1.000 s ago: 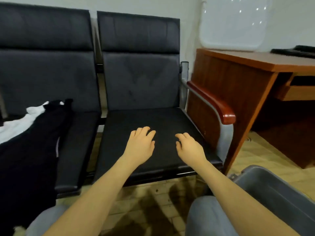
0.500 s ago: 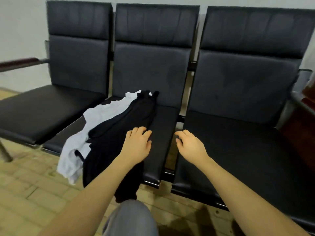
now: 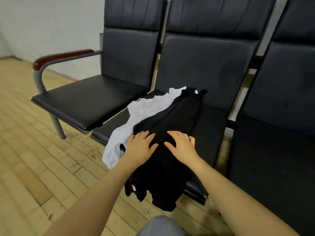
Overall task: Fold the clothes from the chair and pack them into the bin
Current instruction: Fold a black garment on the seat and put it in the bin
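Note:
A black garment [image 3: 172, 120] lies across the middle seat [image 3: 209, 126] of a row of black chairs, and its lower part hangs over the seat's front edge. Under it, to the left, lies a white garment [image 3: 144, 109]. My left hand [image 3: 140, 147] and my right hand [image 3: 181, 146] are side by side over the black garment near the seat's front, fingers spread and fairly straight. Neither hand grips the cloth. The bin is out of view.
The left seat [image 3: 88, 99] has a wooden armrest [image 3: 61, 57] on a grey metal leg [image 3: 58, 125]. Another black seat [image 3: 276, 150] is at the right. The floor [image 3: 34, 167] is light wooden boards. My knee in grey cloth [image 3: 160, 225] shows at the bottom.
My view has swung left from the right-hand seat and desk to the middle seat. Both hands have moved onto the black garment.

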The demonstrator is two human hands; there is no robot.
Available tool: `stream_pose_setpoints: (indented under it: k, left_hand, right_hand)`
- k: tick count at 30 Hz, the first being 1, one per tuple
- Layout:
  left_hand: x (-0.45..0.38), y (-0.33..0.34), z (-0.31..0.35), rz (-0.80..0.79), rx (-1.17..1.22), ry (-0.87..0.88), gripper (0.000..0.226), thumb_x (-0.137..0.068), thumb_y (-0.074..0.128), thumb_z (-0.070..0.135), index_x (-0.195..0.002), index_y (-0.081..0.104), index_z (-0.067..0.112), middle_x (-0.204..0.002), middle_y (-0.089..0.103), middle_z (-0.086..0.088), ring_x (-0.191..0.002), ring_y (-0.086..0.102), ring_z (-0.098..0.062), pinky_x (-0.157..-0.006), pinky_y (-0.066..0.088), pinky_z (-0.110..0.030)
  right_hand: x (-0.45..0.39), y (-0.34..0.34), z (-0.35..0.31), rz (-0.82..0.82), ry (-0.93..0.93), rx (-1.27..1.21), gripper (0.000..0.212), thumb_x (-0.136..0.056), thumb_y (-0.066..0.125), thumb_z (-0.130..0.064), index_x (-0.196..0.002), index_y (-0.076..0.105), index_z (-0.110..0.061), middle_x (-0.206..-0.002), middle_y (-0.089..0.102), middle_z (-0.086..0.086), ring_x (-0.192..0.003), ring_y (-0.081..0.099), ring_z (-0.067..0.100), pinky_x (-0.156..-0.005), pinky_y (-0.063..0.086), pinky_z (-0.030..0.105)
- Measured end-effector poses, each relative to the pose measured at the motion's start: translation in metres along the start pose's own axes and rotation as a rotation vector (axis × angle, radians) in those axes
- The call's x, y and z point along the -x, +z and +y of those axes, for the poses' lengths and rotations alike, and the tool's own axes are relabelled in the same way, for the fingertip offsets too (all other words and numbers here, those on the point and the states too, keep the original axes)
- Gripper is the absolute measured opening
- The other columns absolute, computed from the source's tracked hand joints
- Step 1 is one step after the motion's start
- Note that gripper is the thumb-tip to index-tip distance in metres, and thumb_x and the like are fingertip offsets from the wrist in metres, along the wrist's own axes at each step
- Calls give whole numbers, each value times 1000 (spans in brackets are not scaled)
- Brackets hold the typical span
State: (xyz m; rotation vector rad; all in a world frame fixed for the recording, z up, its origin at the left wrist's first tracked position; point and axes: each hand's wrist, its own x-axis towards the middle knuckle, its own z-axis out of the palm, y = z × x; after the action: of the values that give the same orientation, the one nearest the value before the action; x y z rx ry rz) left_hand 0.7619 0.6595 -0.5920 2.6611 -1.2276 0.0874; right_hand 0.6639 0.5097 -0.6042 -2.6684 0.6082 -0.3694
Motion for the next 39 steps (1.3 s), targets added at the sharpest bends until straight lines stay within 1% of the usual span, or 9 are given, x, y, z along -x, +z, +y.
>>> stream_pose_setpoints:
  k: [6, 12, 17, 21, 25, 27, 31, 34, 39]
  left_hand:
    - [-3, 7, 2, -3, 4, -31, 48, -99, 36, 46, -144, 36, 32, -154, 29, 4, -143, 19, -15, -111, 13, -35]
    - [-10, 0, 4, -61, -4, 0, 41, -101, 34, 40, -140, 42, 33, -153, 31, -3, -141, 24, -25, -111, 16, -37]
    - [-2, -2, 16, 127, 84, 64, 38, -101, 39, 34, -137, 49, 27, -150, 37, -5, -137, 33, -25, -108, 20, -34]
    - [-2, -9, 36, 224, 285, 180, 35, -99, 46, 31, -132, 55, 26, -143, 46, 0, -132, 41, -18, -108, 21, -31]
    - [-4, -26, 58, 72, 626, 292, 29, -96, 52, 30, -123, 63, 26, -123, 63, 7, -116, 55, -6, -105, 38, -26]
    - [-3, -28, 67, -49, 575, 312, 31, -97, 49, 34, -124, 62, 26, -122, 63, 9, -114, 55, -5, -102, 40, -24]
    - [-4, -16, 75, -26, 255, 221, 41, -99, 41, 38, -136, 49, 22, -138, 49, 4, -127, 44, -17, -107, 30, -36]
    - [-4, -2, 68, -63, 110, 102, 45, -100, 38, 39, -141, 41, 22, -148, 37, 1, -136, 32, -20, -110, 21, -39]
    - [-4, 14, 56, 55, 87, 107, 42, -100, 39, 37, -139, 44, 22, -147, 38, 3, -134, 35, -17, -107, 22, -33]
  right_hand:
    - [-1, 22, -4, 101, 170, -187, 7, -92, 58, -22, -99, 56, -24, -120, 43, -14, -113, 38, 8, -95, 16, 31]
    - [1, 6, 4, 105, 90, -175, 16, -92, 53, -9, -81, 52, -20, -98, 50, -12, -92, 47, 8, -92, 18, 28]
    - [22, -17, 13, 245, -24, -174, 17, -94, 49, -2, -82, 50, -14, -109, 57, -8, -96, 49, 5, -94, 13, 18]
    - [33, -47, 20, 249, -43, -314, 21, -97, 46, -7, -82, 47, -22, -123, 57, -13, -94, 54, -2, -112, 8, 21]
    - [50, -77, 36, 248, 30, -370, 21, -96, 48, -8, -81, 48, -24, -87, 61, -1, -90, 48, -11, -113, 12, 26]
    - [62, -84, 52, 193, 125, -325, 11, -97, 47, -8, -87, 50, -13, -80, 55, 7, -83, 42, -14, -106, 19, 27]
    - [80, -72, 83, 92, 228, -185, 23, -98, 43, -12, -79, 43, -26, -63, 45, -4, -70, 46, 9, -98, 23, 29]
    - [85, -59, 90, 73, 231, -169, 16, -100, 41, -24, -86, 47, -30, -76, 62, -3, -78, 55, 6, -93, 19, 27]
    - [73, -43, 82, 178, 288, -175, 22, -94, 49, -45, -112, 55, -32, -102, 55, -15, -100, 48, 3, -88, 12, 25]
